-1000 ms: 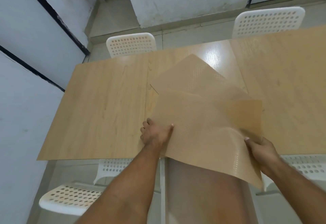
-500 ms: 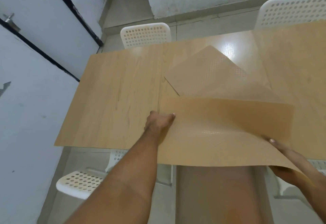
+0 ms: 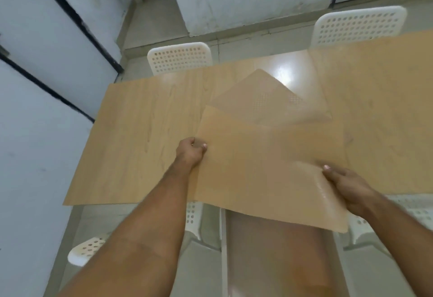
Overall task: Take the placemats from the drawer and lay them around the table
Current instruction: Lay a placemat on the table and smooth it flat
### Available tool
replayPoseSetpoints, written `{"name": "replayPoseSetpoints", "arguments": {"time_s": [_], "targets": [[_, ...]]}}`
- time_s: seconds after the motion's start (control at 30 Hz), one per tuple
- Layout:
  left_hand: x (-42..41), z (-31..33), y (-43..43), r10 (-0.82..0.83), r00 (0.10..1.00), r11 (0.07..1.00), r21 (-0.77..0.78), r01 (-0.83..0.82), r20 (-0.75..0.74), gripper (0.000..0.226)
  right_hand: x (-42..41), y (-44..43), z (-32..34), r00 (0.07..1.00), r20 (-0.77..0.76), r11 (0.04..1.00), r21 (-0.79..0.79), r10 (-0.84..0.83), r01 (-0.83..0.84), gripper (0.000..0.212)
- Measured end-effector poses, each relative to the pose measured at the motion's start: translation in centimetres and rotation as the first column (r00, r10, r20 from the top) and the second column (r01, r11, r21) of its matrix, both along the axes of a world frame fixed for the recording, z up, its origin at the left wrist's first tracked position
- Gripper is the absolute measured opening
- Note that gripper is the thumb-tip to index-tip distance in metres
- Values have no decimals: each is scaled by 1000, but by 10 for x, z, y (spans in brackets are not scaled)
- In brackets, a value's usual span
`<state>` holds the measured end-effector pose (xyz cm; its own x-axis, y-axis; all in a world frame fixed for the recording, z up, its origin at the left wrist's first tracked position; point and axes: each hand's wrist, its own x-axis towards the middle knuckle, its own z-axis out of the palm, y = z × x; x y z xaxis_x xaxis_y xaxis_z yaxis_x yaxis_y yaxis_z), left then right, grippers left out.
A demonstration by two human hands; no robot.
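A tan placemat [image 3: 264, 168] is held over the near edge of the wooden table [image 3: 140, 137], its near part hanging past the edge. My left hand [image 3: 191, 152] pinches its left edge with the thumb on top. My right hand [image 3: 346, 186] grips its right near corner, which curls up glossy. Under and beyond it lies another tan placemat [image 3: 264, 95], turned at an angle with a corner pointing away from me.
Two white perforated chairs [image 3: 179, 59] [image 3: 358, 26] stand at the table's far side. More white chairs [image 3: 86, 247] [image 3: 412, 207] are tucked in on my side. Grey walls and a door close in on the left.
The held placemat has flattened and come down toward the table's near edge. My right hand has come up over its right corner, which now curls up. The view shifted slightly.
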<state>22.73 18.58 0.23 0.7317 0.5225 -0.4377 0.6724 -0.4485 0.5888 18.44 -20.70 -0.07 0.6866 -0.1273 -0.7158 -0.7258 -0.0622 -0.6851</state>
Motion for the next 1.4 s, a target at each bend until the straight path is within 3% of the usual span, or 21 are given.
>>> {"name": "replayPoseSetpoints", "arguments": {"time_s": [0.2, 0.33, 0.6, 0.8, 1.13, 1.3, 1.4], "targets": [[36, 34, -43, -98, 974, 995, -11, 103, 205, 44, -4, -38, 43, 969, 183, 982, -66, -164, 179, 26], [29, 80, -117, -132, 933, 981, -88, 171, 335, 32, -16, -94, 81, 919, 289, 939, -137, -266, 315, 19], [2, 96, -267, -140, 907, 941, -232, 247, 398, 48, -38, -249, 98, 834, 447, 861, -224, -325, 456, 13], [-24, 92, -389, -144, 897, 935, -240, 262, 418, 7, -46, -379, 92, 854, 457, 857, -307, -248, 413, 27], [-26, 74, -506, -31, 936, 946, -291, 140, 351, 35, -12, -487, 95, 906, 419, 848, -458, -59, 267, 37], [-9, 53, -534, 52, 950, 952, -304, 47, 309, 16, 29, -498, 80, 929, 367, 836, -525, 53, 160, 43], [21, 40, -546, 74, 953, 955, -296, 17, 294, 34, 68, -502, 65, 940, 333, 814, -563, 67, 141, 44]]}}
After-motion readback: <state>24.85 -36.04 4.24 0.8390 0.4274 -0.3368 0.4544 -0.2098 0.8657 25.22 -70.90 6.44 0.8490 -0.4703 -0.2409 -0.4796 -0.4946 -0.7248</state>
